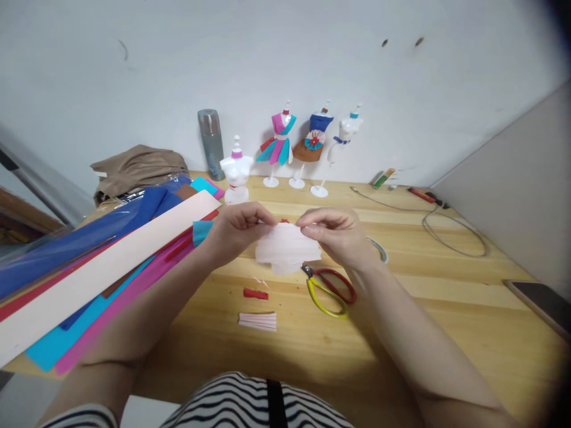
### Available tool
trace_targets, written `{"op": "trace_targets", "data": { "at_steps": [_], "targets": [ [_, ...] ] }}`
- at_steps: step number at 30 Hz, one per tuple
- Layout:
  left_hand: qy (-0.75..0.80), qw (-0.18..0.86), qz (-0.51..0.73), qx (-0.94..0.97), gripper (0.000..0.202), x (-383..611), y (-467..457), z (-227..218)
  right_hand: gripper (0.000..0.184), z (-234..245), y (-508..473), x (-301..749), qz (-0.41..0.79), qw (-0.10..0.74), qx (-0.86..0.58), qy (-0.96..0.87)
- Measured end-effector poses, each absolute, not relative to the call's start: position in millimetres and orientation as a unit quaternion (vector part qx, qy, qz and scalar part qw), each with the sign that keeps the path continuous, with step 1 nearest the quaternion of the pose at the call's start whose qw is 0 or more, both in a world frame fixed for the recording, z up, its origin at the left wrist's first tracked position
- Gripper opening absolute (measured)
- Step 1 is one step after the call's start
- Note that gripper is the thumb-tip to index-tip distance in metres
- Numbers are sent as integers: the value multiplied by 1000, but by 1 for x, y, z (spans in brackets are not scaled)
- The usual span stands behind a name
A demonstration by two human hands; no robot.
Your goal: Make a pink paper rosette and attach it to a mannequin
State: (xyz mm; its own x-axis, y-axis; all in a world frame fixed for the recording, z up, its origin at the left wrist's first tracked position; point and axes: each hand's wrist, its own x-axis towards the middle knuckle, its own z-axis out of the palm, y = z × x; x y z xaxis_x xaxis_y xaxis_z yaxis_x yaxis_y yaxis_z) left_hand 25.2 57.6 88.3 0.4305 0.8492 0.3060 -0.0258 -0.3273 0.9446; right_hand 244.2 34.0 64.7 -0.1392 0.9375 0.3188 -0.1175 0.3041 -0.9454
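Note:
My left hand (238,229) and my right hand (332,230) meet above the wooden table (446,309), both pinching the top edge of a pale pink pleated paper piece (285,249). A speck of red shows at its top, between my fingertips. Just under my right hand lie scissors (330,288) with one red and one yellow handle. On the table below the paper rest a small red bow-like piece (256,293) and a folded pink pleated strip (257,321).
Long coloured sheets (89,261) in blue, pink, white and red cover the table's left. At the back stand a bare white mannequin (236,172), three dressed mannequins (312,145) and a grey flask (211,142). A cable (450,229) and phone (542,303) lie right.

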Motion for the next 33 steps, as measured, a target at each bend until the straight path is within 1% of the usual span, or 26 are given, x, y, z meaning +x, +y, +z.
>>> {"op": "trace_targets", "data": {
  "at_steps": [5, 10, 14, 16, 21, 24, 27, 29, 33],
  "targets": [
    [290, 477, 439, 704, 3, 26, 58, 88, 7, 71, 31, 248, 454, 542, -360, -609],
    [318, 509, 419, 681, 8, 26, 60, 86, 3, 80, 25, 245, 416, 527, -373, -640],
    [322, 522, 414, 673, 8, 26, 61, 84, 14, 82, 24, 245, 409, 525, -339, -665],
    [318, 521, 413, 676, 8, 26, 61, 84, 17, 81, 24, 245, 409, 524, -337, -667],
    [335, 520, 398, 677, 8, 24, 58, 89, 7, 79, 24, 244, 405, 518, -369, -657],
    [337, 521, 391, 680, 14, 24, 57, 92, 2, 77, 24, 243, 414, 518, -379, -646],
    [328, 526, 408, 670, 21, 27, 56, 90, 3, 74, 25, 244, 426, 516, -377, -640],
    [336, 523, 413, 666, 20, 30, 56, 87, 6, 72, 26, 246, 432, 514, -368, -643],
    [360, 495, 412, 675, 11, 33, 57, 82, 7, 67, 28, 243, 432, 530, -375, -626]
  ]
}}
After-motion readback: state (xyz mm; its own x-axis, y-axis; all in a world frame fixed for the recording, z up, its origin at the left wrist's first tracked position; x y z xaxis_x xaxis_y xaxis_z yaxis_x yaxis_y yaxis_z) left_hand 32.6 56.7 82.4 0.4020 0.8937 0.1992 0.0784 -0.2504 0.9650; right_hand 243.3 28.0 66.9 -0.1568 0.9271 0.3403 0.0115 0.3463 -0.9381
